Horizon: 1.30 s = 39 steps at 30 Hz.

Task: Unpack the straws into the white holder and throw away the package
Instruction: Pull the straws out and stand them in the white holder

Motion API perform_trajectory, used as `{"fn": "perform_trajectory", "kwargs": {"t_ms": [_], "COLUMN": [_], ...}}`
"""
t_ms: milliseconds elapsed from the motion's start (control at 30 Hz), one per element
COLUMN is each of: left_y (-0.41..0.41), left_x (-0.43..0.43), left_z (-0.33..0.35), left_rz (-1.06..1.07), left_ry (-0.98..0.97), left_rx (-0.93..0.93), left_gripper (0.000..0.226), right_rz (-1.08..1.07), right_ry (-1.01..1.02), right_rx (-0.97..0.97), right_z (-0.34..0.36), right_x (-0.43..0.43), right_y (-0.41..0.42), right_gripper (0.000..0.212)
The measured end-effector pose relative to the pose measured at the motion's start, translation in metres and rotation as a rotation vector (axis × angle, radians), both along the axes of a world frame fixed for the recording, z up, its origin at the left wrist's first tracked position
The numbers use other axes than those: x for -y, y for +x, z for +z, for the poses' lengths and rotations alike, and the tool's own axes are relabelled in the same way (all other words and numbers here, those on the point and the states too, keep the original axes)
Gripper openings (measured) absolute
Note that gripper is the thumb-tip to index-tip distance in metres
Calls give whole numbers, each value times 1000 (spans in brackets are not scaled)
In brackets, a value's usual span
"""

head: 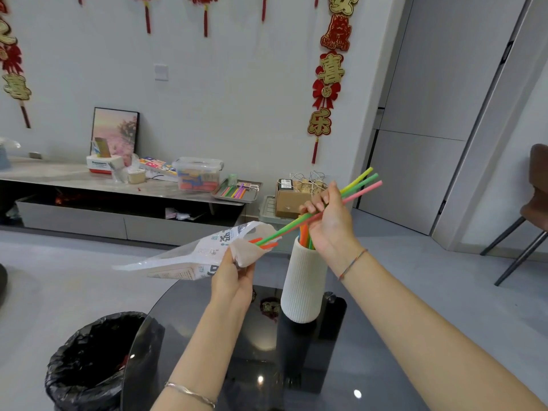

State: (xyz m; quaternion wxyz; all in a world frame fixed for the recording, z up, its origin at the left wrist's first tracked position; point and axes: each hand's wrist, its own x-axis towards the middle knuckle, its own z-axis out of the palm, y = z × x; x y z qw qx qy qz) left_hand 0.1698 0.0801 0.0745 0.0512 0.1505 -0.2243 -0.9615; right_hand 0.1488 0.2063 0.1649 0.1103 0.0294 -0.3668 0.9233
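My left hand (232, 280) grips the open mouth of a white printed plastic package (189, 256), held in the air over the table's far edge. My right hand (327, 223) pinches a few coloured straws (360, 185), yellow, green and pink; their lower ends are still inside the package mouth, where orange straw tips also show. Just below my right hand stands the white ribbed holder (302, 289) on the table, with orange and green straws upright in it.
The holder stands on a dark glass round table (237, 351). A bin with a black liner (92, 363) sits on the floor at the table's left. Behind are a low cabinet (89, 185) with a metal tray of straws (237, 191) and a cardboard box (292, 200).
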Motion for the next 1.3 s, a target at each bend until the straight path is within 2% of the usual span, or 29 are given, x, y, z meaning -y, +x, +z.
{"fn": "perform_trajectory", "kwargs": {"t_ms": [200, 467, 633, 933, 1000, 1067, 1167, 1233, 1267, 1300], "left_y": [-5, -7, -6, -7, -7, -7, -7, -6, -6, -6], "left_x": [7, 12, 13, 11, 10, 10, 10, 11, 11, 11], "left_z": [-9, -12, -10, -12, -12, -11, -11, -10, -10, -10], "left_rz": [57, 98, 108, 105, 108, 111, 113, 111, 111, 111], "left_ry": [-54, -42, -44, -51, -57, -59, -57, -58, -58, -59], "left_rx": [48, 62, 54, 46, 42, 43, 57, 59, 58, 56], "left_gripper": [33, 21, 37, 35, 36, 38, 38, 35, 35, 36], "right_rz": [-95, -304, -362, -161, -114, -101, -117, -179, -210, -235], "right_ry": [77, 378, 542, 880, 1031, 1267, 1522, 1511, 1466, 1405], "right_rx": [-98, -24, -28, -74, -86, -104, -125, -162, -195, -222], "right_z": [35, 46, 34, 2, -2, -4, -3, 0, 2, 4], "right_x": [-26, -40, -46, -47, -45, -45, -47, -52, -54, -56], "right_y": [-11, -45, -61, -69, -69, -67, -68, -68, -68, -68], "right_gripper": [49, 45, 45, 46, 47, 48, 29, 10, 5, 8]}}
